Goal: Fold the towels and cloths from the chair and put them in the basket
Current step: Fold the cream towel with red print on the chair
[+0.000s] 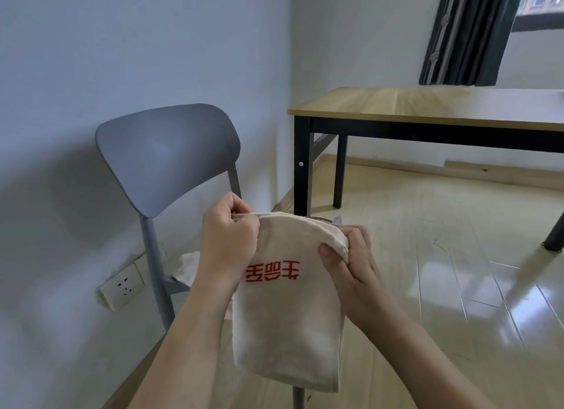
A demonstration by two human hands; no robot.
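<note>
A cream towel (pixel 287 323) with red characters hangs folded in front of me, above the seat of a grey chair (pixel 164 155). My left hand (pixel 227 240) pinches its upper left corner. Gripping the upper right corner is my right hand (pixel 348 259), thumb on the front of the fabric. A pale pinkish cloth (pixel 187 268) lies on the chair seat, mostly hidden behind my left arm and the towel. No basket is in view.
A wooden table (pixel 427 106) with black legs stands at the right against the wall. Dark curtains (pixel 470 33) hang by a window behind it. A wall socket (pixel 123 285) sits low on the left wall. Glossy tiled floor stretches to the right.
</note>
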